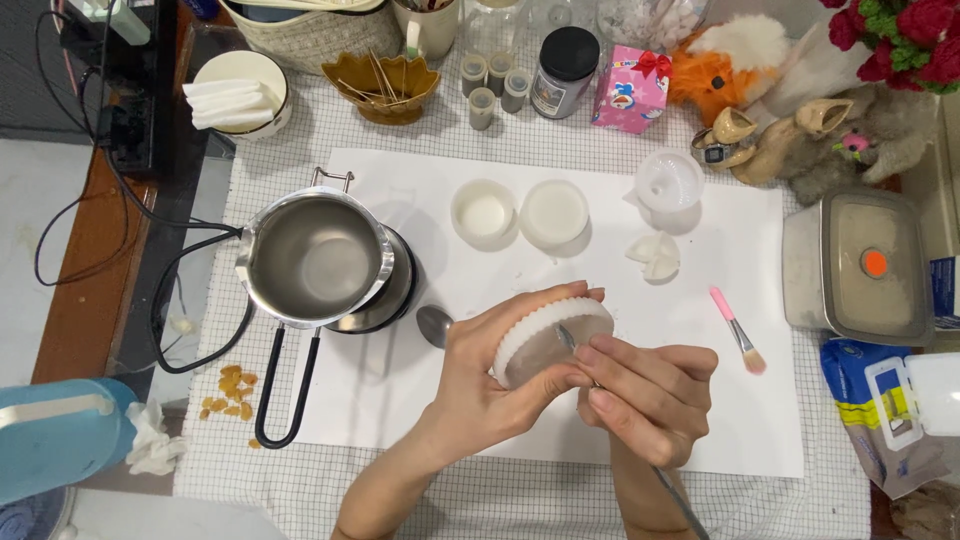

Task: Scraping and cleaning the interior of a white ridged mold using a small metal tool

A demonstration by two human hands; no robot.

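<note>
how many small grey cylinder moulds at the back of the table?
4: three in a row, left, middle, right, beside the dark-lidded jar, and one in front of them. More may be hidden behind.

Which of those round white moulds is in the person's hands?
The scalloped mould, gripped by the left hand; two smooth round moulds sit untouched behind it.

We are looking down at a table (90,300) with a brown wooden edge, a white checked cloth (520,500) covering it, pale floor (20,300) showing left, even light falling across everything.
</note>
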